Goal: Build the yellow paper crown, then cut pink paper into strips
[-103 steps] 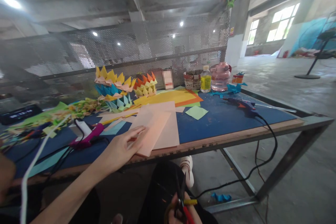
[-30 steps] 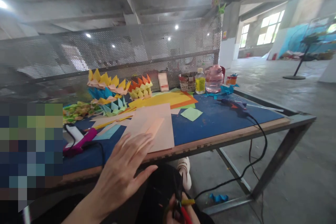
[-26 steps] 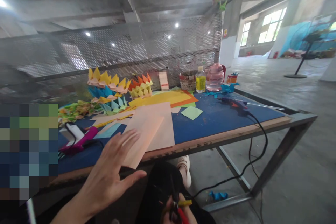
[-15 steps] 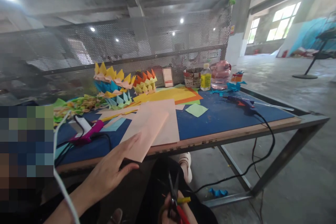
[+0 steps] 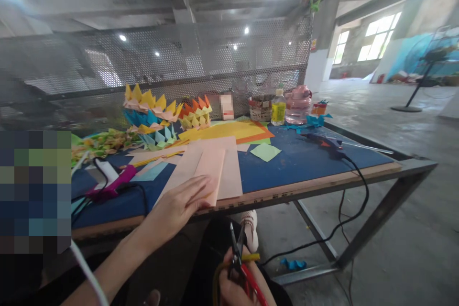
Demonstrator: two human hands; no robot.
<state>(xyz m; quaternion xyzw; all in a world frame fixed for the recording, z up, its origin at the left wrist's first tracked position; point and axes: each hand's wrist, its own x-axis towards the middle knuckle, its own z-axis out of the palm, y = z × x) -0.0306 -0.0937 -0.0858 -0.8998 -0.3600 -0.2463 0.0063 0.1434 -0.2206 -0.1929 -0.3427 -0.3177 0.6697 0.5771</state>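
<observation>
Paper [image 5: 213, 165], peach and folded narrow, lies over larger peach sheets [image 5: 231, 177] at the near edge of the worktop [image 5: 287, 160], its end pinched between the left hand's [image 5: 179, 203] thumb and fingers, probably to keep the fold closed. Scissors [image 5: 236, 260], blades parted, sit low in the curled right hand [image 5: 233, 290], seemingly clear of the paper. Unlike half a second ago, the left thumb no longer stands apart.
</observation>
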